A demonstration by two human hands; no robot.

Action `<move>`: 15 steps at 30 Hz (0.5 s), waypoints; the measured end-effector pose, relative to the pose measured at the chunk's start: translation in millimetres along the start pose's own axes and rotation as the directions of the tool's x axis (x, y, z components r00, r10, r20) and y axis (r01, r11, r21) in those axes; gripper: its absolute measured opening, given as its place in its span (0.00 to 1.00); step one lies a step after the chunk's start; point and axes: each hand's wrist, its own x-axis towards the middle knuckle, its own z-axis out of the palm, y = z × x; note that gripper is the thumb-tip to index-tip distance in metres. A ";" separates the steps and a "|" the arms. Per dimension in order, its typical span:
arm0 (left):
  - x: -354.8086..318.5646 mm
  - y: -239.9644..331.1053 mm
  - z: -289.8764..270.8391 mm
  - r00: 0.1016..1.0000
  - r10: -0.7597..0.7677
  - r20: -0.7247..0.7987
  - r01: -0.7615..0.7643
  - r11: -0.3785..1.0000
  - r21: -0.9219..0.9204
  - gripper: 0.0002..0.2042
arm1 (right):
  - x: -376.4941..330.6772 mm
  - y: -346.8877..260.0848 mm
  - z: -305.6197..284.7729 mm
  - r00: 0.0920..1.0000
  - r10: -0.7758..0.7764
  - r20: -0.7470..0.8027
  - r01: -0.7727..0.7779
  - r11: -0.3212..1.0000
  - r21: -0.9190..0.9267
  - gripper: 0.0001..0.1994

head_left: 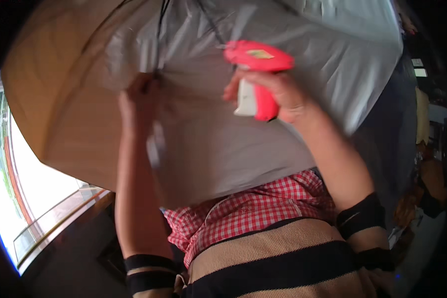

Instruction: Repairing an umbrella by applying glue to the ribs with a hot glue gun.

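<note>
An opened umbrella (208, 144) fills the middle of the view, its silver-grey underside and thin dark ribs facing me. On the left, my left hand (140, 92) is closed, its fingers pinching the umbrella by a dark rib; the hand is somewhat blurred. My right hand (278, 92) grips a pink tagging gun (260, 56) with a white trigger. The gun's narrow tip points left and lies close to another rib, in front of the cloth. I cannot tell whether the tip touches the umbrella.
A red-and-white checked cloth (263, 203) lies at my waist, under the umbrella's near edge. Bright window light (39, 174) shows at the left, above a wooden rail (69, 226). Various items in shadow, among them a brown object (432, 179), stand along the right.
</note>
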 end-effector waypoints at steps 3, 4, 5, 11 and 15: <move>23.8 -20.5 -38.2 0.996 0.050 -0.071 -0.028 0.961 0.275 0.08 | -17.3 1.3 -9.2 0.998 0.051 -0.022 -0.049 0.998 0.046 0.12; 23.6 -16.6 -31.3 0.918 0.359 -0.165 -0.198 0.779 0.595 0.09 | -18.0 14.8 -8.9 0.993 0.112 -0.020 -0.110 0.989 0.094 0.12; 23.1 -12.8 -20.4 0.752 0.646 -0.133 -0.251 0.467 0.848 0.09 | -19.5 27.8 -6.5 0.985 0.173 -0.015 -0.169 0.975 0.142 0.13; -19.4 26.1 67.2 0.954 0.290 -0.077 -0.201 0.808 0.554 0.08 | 3.4 54.2 14.1 0.978 0.027 -0.206 -0.032 0.999 -0.024 0.15; -23.0 28.8 67.9 0.988 0.087 -0.130 -0.074 0.992 0.103 0.06 | 25.2 47.0 14.2 0.982 0.007 -0.188 -0.004 1.000 0.016 0.16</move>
